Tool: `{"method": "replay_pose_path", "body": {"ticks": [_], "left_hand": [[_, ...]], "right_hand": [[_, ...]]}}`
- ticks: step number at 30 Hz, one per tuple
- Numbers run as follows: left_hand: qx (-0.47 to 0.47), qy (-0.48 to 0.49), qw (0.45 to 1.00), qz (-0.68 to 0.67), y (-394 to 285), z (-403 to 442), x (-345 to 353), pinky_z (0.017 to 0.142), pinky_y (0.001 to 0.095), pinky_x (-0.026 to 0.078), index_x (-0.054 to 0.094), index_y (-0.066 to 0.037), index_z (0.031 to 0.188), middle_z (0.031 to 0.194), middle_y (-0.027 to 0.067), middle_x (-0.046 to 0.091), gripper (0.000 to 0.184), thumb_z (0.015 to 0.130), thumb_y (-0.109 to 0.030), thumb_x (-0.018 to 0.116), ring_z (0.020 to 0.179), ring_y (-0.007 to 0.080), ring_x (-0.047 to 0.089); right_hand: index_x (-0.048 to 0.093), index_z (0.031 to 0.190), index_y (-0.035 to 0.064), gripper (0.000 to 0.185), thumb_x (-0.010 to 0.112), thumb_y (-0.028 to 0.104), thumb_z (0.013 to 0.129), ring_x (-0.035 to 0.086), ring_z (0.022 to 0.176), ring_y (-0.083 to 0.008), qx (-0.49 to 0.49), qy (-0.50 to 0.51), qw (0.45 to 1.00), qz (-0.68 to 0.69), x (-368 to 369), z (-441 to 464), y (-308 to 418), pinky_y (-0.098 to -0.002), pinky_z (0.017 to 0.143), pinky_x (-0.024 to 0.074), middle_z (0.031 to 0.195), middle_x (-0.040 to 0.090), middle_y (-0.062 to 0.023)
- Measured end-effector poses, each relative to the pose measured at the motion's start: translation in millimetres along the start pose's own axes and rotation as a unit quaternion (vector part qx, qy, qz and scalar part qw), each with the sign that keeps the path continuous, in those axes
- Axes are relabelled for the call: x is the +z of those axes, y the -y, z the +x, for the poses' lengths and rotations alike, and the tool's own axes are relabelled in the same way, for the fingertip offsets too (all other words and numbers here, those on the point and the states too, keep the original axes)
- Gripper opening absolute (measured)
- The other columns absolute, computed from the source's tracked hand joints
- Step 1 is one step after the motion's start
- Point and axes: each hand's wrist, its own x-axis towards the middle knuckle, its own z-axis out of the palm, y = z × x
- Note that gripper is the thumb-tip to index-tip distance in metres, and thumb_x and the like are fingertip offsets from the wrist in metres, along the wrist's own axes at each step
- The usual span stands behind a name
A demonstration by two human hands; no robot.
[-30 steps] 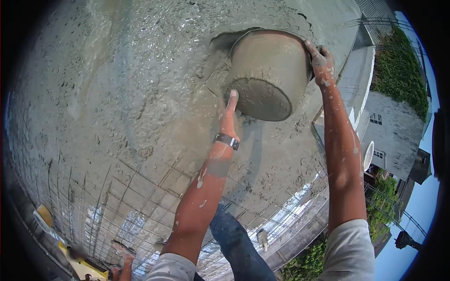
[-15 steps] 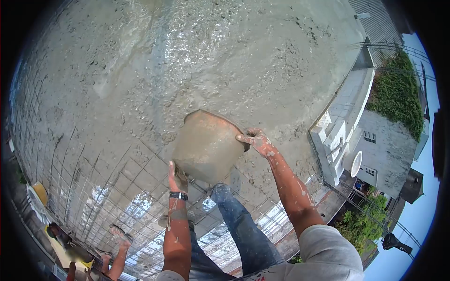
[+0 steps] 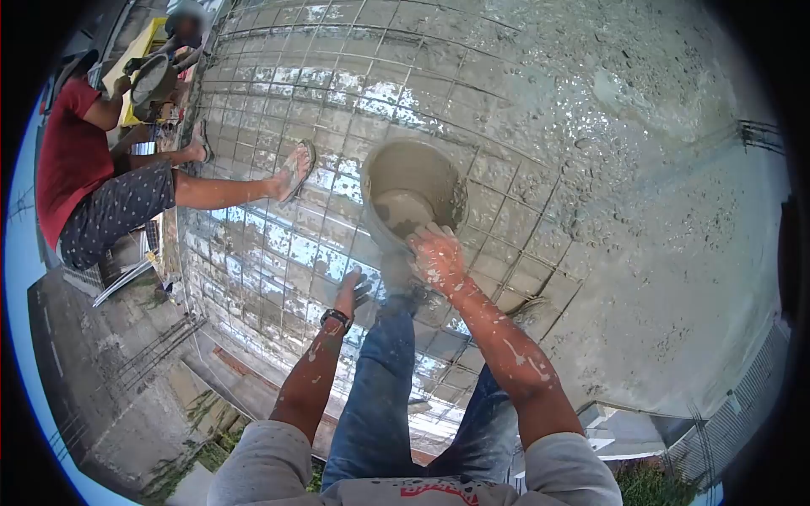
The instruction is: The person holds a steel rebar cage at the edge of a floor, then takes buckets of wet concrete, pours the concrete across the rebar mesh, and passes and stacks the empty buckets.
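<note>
A mortar-smeared bucket (image 3: 413, 173) hangs in front of my legs with its mouth toward me. Its inside looks mostly bare, with a grey coating and a darker patch at the bottom. My right hand (image 3: 437, 257) is closed on the near side of its rim. Apart from the bucket, to its lower left, my left hand (image 3: 348, 295) holds nothing and has its fingers spread. Grey splashes mark both of my forearms. Below the bucket lies a steel rebar grid (image 3: 337, 118).
Wet concrete (image 3: 658, 228) spreads over the right side, covering part of the grid. At the left, a person in a red shirt (image 3: 72, 160) faces another person (image 3: 184, 34), with a second bucket (image 3: 153, 82) between them. The slab edge (image 3: 181, 211) runs along the left.
My view has swung left, toward the two people. Both hands held the tipped bucket over the concrete; now it is turned mouth toward me, and my left hand has let go.
</note>
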Motion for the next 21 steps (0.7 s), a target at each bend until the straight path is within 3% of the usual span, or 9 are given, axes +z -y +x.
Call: {"method": "replay_pose_path", "body": {"ticks": [7,10,12,15,17,18,19,20,21], "left_hand": [[0.060,0.048,0.956,-0.283,-36,29,-63,0.091,0.0444,0.042,0.033,-0.018,0.139,0.133,0.0114,0.043,0.073,0.084,-0.064,0.048,0.114,0.0291,0.050],[-0.006,-0.050,0.978,-0.205,19,138,-105,0.075,0.0400,0.051,0.047,-0.014,0.122,0.113,0.0122,0.056,0.048,0.082,-0.031,0.066,0.092,0.0276,0.061],[-0.015,-0.108,0.985,-0.135,91,189,-139,0.066,0.0363,0.054,0.050,-0.012,0.117,0.104,0.0108,0.060,0.043,0.079,-0.016,0.069,0.081,0.0261,0.064],[0.000,-0.105,0.977,-0.188,108,199,-142,0.061,0.0339,0.055,0.051,-0.011,0.115,0.100,0.0095,0.062,0.043,0.077,-0.007,0.069,0.076,0.0247,0.065],[-0.022,-0.058,0.963,-0.263,58,131,-129,0.063,0.0342,0.055,0.050,-0.011,0.116,0.099,0.0094,0.062,0.043,0.077,-0.006,0.068,0.078,0.0242,0.065],[-0.048,-0.060,0.968,-0.240,52,125,-129,0.064,0.0339,0.054,0.050,-0.012,0.117,0.100,0.0093,0.062,0.043,0.078,-0.006,0.068,0.079,0.0242,0.065],[-0.051,-0.063,0.971,-0.226,45,122,-131,0.065,0.0337,0.054,0.049,-0.012,0.118,0.102,0.0094,0.062,0.044,0.078,-0.008,0.068,0.080,0.0244,0.065],[-0.053,-0.065,0.974,-0.211,40,120,-133,0.065,0.0336,0.054,0.049,-0.012,0.119,0.103,0.0095,0.062,0.045,0.079,-0.009,0.068,0.081,0.0246,0.065],[-0.057,-0.067,0.976,-0.197,39,120,-132,0.066,0.0334,0.053,0.048,-0.012,0.120,0.104,0.0095,0.062,0.046,0.079,-0.011,0.068,0.082,0.0249,0.065]], "right_hand": [[0.067,0.081,0.0140,0.016,0.054,0.021,0.075,0.055,0.102,-0.0220,-0.162,0.103,0.972,-0.137,124,95,69,-0.0449,0.092,0.0388,0.092,0.061,-0.0039],[0.068,0.087,0.0150,0.018,0.057,0.028,0.080,0.054,0.109,-0.0252,-0.075,0.363,0.927,-0.056,196,86,68,-0.0412,0.096,0.0399,0.107,0.063,-0.0079],[0.065,0.101,0.0144,0.030,0.063,0.035,0.079,0.054,0.110,-0.0280,-0.115,0.410,0.902,-0.069,185,91,94,-0.0402,0.096,0.0413,0.112,0.061,-0.0109],[0.059,0.114,0.0116,0.045,0.068,0.037,0.078,0.054,0.109,-0.0304,0.030,0.121,0.968,0.219,133,127,107,-0.0407,0.095,0.0417,0.111,0.061,-0.0131],[0.052,0.122,0.0028,0.052,0.070,0.027,0.079,0.053,0.109,-0.0314,0.127,-0.078,0.968,0.202,85,189,100,-0.0393,0.094,0.0424,0.114,0.057,-0.0182],[0.043,0.129,0.0023,0.064,0.071,0.025,0.077,0.052,0.109,-0.0358,0.083,-0.184,0.962,0.184,66,226,83,-0.0409,0.094,0.0420,0.117,0.052,-0.0229],[0.033,0.135,0.0029,0.078,0.073,0.030,0.074,0.050,0.109,-0.0404,0.097,-0.197,0.974,0.061,28,263,79,-0.0430,0.093,0.0417,0.117,0.049,-0.0257],[0.039,0.130,0.0002,0.076,0.072,0.040,0.074,0.050,0.108,-0.0372,0.180,-0.150,0.972,0.000,7,297,66,-0.0443,0.091,0.0422,0.123,0.047,-0.0242],[0.041,0.127,-0.0010,0.075,0.072,0.040,0.073,0.051,0.107,-0.0369,0.081,-0.201,0.974,-0.063,-1,324,49,-0.0440,0.090,0.0426,0.121,0.049,-0.0256]]}}
